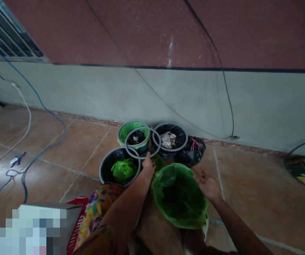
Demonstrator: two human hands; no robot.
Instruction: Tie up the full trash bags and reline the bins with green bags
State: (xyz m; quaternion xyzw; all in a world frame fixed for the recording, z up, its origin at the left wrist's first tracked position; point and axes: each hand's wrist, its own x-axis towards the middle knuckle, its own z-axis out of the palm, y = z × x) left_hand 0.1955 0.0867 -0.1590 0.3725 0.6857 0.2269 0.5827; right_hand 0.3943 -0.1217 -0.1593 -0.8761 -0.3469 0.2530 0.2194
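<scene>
My left hand [148, 165] is closed on a thin grey plastic ring [126, 143], held up over the bins. At my legs stands a bin lined with a green plastic bag [180, 219], the bag folded over its rim and its inside dark. My right hand [208, 184] is at the bag's right edge, fingers loosely bent and apart, seemingly touching it. Left of my left forearm is a bin with a grey rim [101, 170], holding a crumpled green bag [124, 170] on a black liner.
By the wall stand a green-lined bin [119, 132] and a black-lined bin [186, 136] with crumpled paper [168, 140]. A black tied bag [192, 152] leans beside them. A blue cable [42, 102] crosses the tiles at left. A red basket [75, 226] is near my left side.
</scene>
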